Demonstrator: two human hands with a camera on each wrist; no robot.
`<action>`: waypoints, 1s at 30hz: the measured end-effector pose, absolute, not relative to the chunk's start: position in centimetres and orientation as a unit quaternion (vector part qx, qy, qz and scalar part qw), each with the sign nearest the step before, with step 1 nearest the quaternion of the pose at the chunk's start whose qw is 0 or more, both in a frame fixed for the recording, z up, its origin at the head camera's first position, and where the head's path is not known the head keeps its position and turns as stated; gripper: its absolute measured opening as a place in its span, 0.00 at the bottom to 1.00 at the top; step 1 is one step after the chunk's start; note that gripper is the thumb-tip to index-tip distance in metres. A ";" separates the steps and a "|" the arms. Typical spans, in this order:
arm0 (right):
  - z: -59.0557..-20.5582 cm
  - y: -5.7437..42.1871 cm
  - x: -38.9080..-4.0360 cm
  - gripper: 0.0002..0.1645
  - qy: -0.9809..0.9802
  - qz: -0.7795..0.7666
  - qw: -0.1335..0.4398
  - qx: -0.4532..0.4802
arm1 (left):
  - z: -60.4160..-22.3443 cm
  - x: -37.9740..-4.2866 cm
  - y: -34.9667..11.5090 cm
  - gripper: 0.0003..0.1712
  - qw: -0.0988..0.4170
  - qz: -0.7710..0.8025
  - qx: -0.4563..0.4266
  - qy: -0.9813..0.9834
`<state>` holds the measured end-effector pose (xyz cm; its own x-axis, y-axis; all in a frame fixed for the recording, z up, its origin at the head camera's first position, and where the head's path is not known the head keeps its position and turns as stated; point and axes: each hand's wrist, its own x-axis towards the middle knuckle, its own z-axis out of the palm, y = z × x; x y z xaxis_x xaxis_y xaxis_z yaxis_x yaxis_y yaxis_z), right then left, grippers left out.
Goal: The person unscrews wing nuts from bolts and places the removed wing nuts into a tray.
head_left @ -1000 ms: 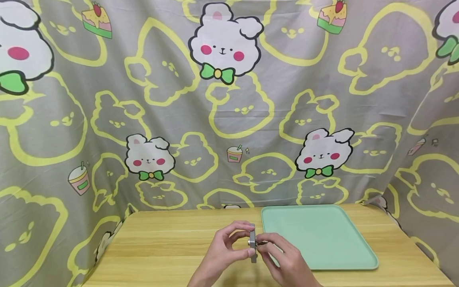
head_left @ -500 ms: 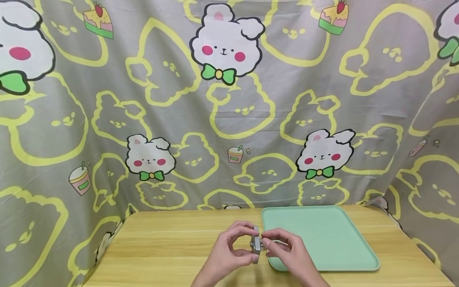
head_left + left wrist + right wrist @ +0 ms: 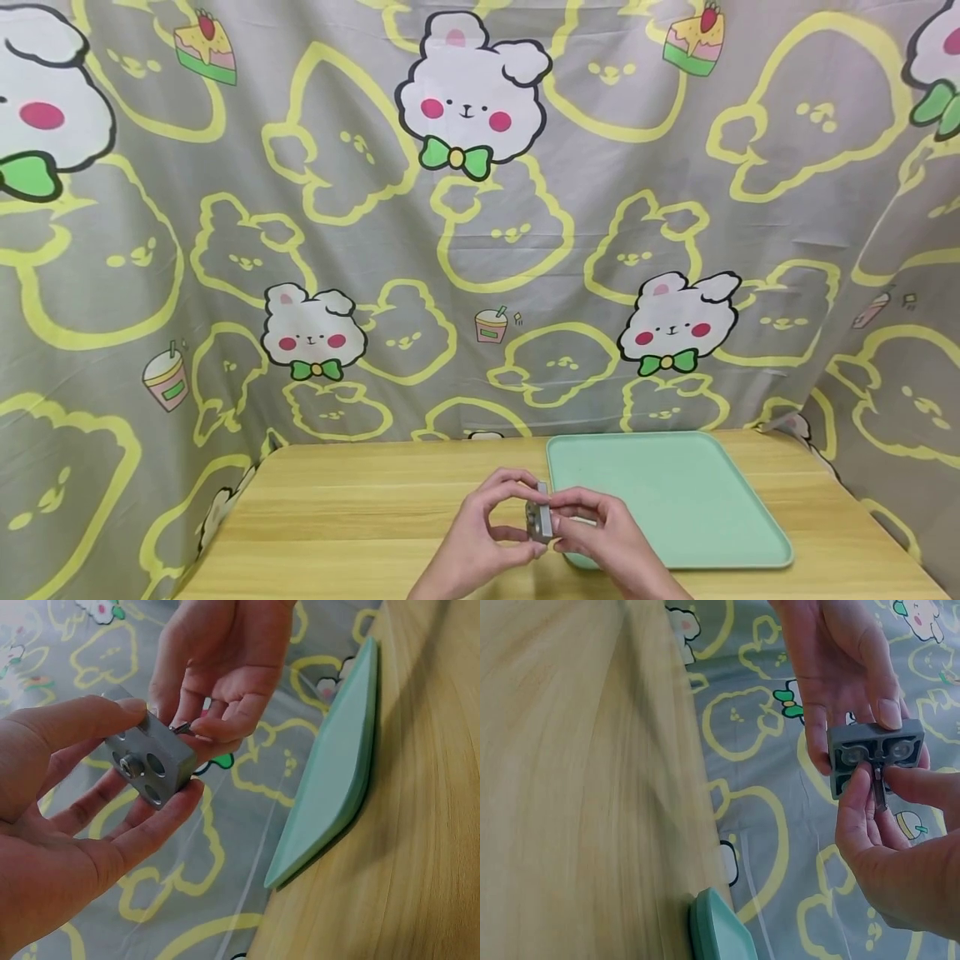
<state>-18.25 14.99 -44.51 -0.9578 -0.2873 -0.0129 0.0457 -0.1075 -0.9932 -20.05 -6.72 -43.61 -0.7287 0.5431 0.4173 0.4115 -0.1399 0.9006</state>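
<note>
A small grey block [image 3: 541,518] with round holes is in my left hand [image 3: 480,533], raised above the table. Thumb and fingers grip it by opposite edges. In the left wrist view a bolt-like metal part [image 3: 131,766] sticks out of the block's holed face. On the recessed other face, seen in the right wrist view, a slim metal piece [image 3: 880,791] projects from the middle. My right hand [image 3: 603,529] pinches at this piece between thumb and fingers, close against the block. Those fingertips partly hide the piece, so its exact kind is unclear.
A pale green tray [image 3: 675,492] lies on the wooden table [image 3: 352,500], behind and to the right of the hands. Patterned grey cloth [image 3: 465,250] hangs at the back and along both sides.
Both hands and the block have shifted slightly to the right and lower. The block has turned a little, and the right fingers have changed their position at the metal piece.
</note>
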 end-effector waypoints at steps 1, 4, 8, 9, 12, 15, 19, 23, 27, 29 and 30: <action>-44.6 15.0 -18.2 0.19 0.659 -0.738 0.111 -0.092 | -43.6 -20.0 -6.7 0.24 0.049 0.660 0.366 0.654; -44.6 14.8 -18.2 0.17 0.662 -0.736 0.101 -0.096 | -43.6 -20.1 -6.8 0.24 0.057 0.660 0.361 0.656; -44.4 14.5 -17.9 0.14 0.689 -0.711 0.058 -0.128 | -43.6 -20.2 -6.9 0.25 0.077 0.665 0.345 0.658; -44.4 14.4 -17.9 0.13 0.699 -0.700 0.041 -0.141 | -43.5 -20.2 -7.0 0.26 0.080 0.667 0.342 0.657; -44.4 14.0 -17.6 0.08 0.730 -0.660 -0.023 -0.174 | -43.4 -20.4 -7.1 0.27 0.093 0.677 0.330 0.651; -44.5 13.6 -17.4 0.08 0.750 -0.620 -0.095 -0.211 | -43.4 -20.5 -7.2 0.26 0.103 0.687 0.321 0.644; -45.1 13.2 -17.5 0.17 0.748 -0.561 -0.207 -0.287 | -43.5 -20.6 -7.5 0.26 0.113 0.700 0.305 0.636; -45.7 13.1 -17.9 0.19 0.734 -0.488 -0.308 -0.359 | -43.4 -20.7 -7.7 0.26 0.122 0.712 0.286 0.629; -45.9 13.0 -18.4 0.04 0.710 -0.423 -0.385 -0.411 | -43.2 -20.7 -7.7 0.28 0.127 0.720 0.278 0.623; -46.0 13.0 -18.6 0.05 0.699 -0.408 -0.406 -0.425 | -43.1 -20.6 -7.8 0.28 0.128 0.721 0.277 0.622; -46.1 12.9 -18.6 0.07 0.696 -0.404 -0.413 -0.427 | -43.1 -20.6 -7.8 0.28 0.128 0.721 0.277 0.622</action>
